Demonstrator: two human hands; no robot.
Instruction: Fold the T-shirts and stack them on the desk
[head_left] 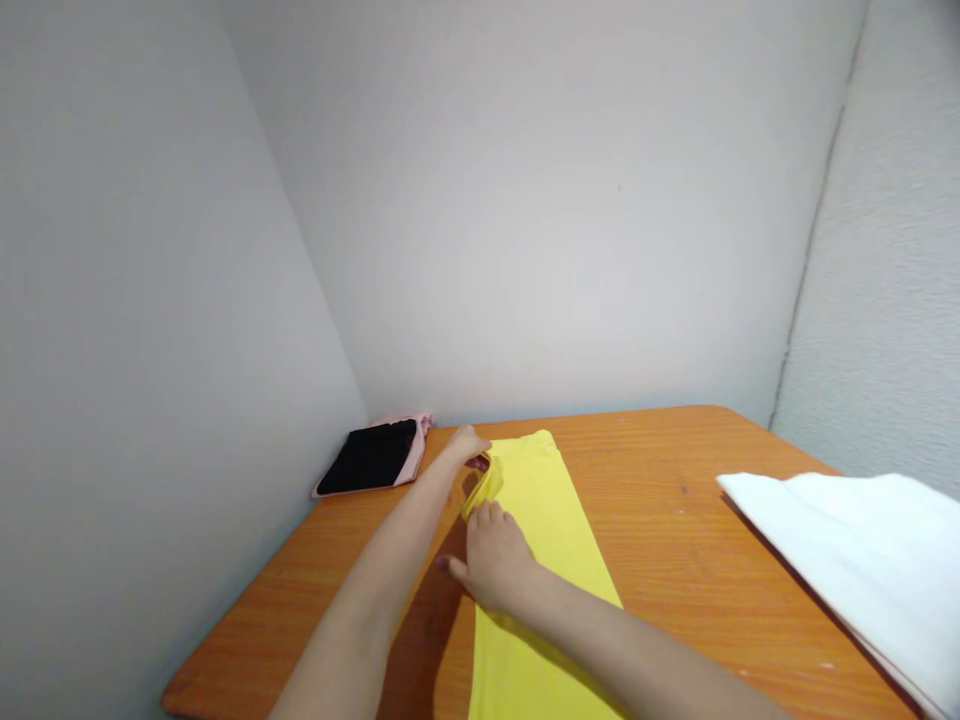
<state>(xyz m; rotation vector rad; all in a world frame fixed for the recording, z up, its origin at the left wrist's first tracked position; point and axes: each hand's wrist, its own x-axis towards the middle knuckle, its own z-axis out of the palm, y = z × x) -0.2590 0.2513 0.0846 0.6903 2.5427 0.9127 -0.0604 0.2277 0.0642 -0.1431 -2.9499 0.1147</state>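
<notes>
A long folded strip of yellow cloth (544, 500) lies on the wooden table in front of me, running from the far side down past the bottom of the view. At its far left corner my left hand (468, 443) pinches the cloth's edge and holds it a little off the table, so the layers gape and curl. My right hand (496, 555) rests palm down on the left edge of the cloth, just nearer to me. Its fingers lie over the lifted fold and its thumb sticks out to the left. Which garment the cloth is, I cannot tell.
Black and pink folded fabric (371, 457) lies at the table's back left corner, against the wall. White folded cloth (862, 550) lies at the right, over the table's edge. Walls (562, 250) close off the back and left of the orange-brown wooden table (660, 500).
</notes>
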